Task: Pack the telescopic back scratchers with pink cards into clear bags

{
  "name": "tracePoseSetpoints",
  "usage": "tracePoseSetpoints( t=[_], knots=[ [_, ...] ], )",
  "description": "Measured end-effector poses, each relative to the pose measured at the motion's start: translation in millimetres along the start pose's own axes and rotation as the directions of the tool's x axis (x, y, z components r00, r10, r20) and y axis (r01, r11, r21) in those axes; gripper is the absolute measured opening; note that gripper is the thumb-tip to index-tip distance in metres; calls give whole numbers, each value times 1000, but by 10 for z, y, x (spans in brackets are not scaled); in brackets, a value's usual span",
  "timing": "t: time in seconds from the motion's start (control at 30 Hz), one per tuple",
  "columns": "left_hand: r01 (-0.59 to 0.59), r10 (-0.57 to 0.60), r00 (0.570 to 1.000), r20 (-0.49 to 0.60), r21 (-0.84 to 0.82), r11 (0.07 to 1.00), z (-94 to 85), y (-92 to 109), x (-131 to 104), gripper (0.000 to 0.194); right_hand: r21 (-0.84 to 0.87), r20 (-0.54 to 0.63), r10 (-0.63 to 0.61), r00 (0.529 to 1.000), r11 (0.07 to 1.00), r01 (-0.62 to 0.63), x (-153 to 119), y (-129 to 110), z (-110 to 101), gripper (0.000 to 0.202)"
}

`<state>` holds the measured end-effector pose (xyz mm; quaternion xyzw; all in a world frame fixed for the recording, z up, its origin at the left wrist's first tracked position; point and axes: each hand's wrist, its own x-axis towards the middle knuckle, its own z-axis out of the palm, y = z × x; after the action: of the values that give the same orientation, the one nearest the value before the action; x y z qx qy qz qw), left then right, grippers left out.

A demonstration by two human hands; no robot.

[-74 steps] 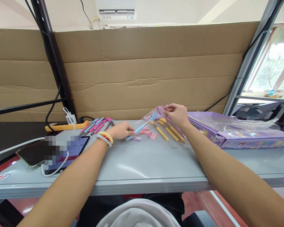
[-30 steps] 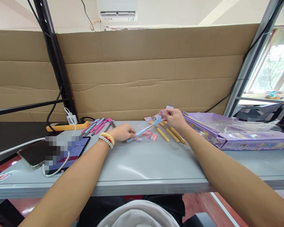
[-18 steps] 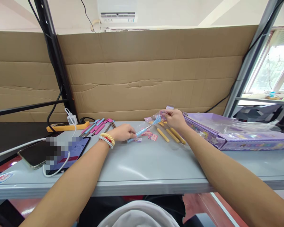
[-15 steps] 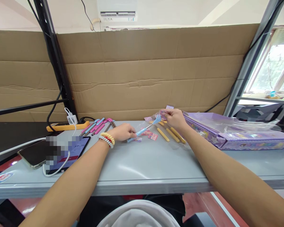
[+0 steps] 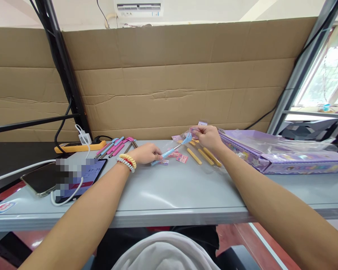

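Observation:
Near the middle of the grey table (image 5: pixel 157 191), my left hand (image 5: pixel 148 153) is closed on the lower end of a light blue pen (image 5: pixel 169 152). The pen slants up to the right, its pale blue top close to my right hand (image 5: pixel 207 137). My right hand is pinched on clear plastic wrapping with a pink part (image 5: pixel 193 130). Small pink printed tags (image 5: pixel 181 158) lie under and beside the pen. Several yellow sticks (image 5: pixel 194 156) lie on the table below my right hand.
On the right lies a purple box (image 5: pixel 304 163) with clear plastic on it. Pink and blue pens (image 5: pixel 115 147) lie at the back left, near a yellow power strip (image 5: pixel 70 149). A phone (image 5: pixel 42 180), a tablet (image 5: pixel 92 173) and a white cable occupy the left; cardboard (image 5: pixel 171 78) stands behind.
The view has tilted down slightly. Both hands keep their holds, with the pen in almost the same place between them.

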<state>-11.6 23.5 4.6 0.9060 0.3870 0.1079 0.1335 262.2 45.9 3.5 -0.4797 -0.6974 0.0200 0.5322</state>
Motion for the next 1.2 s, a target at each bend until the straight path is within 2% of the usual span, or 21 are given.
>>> tracePoseSetpoints(
  t=[0.1, 0.2, 0.43, 0.8, 0.93, 1.1, 1.2],
  knots=[
    [-2, 2, 1000, -2, -5, 1000, -3, 7, 0, 32, -115, -9, 8, 1000, 993, -9, -6, -56, -34, 26],
    [15, -15, 1000, -1, -14, 1000, -11, 29, -6, 31, -160, 1, 18, 1000, 987, -18, -13, -96, -54, 27],
    [14, -14, 1000, 15, 7, 1000, -21, 51, -15, 31, -88, -6, 20, 1000, 996, -21, -43, -139, -53, 20],
    [29, -29, 1000, -5, 23, 999, -23, 67, -11, 29, -126, -5, 45, 999, 991, -45, -42, -190, -75, 21],
    [13, -13, 1000, -5, 4, 1000, -23, 55, -8, 29, -74, -26, 51, 998, 996, -53, -30, -169, -66, 21],
    [9, -9, 1000, -24, 8, 1000, -26, 31, 0, 30, 34, -61, 78, 995, 996, -76, -26, -174, -59, 39],
    [27, -23, 995, -92, 45, 999, -28, 4, 9, 31, 16, -111, 88, 990, 996, -87, -16, -179, -70, 49]
  ],
)
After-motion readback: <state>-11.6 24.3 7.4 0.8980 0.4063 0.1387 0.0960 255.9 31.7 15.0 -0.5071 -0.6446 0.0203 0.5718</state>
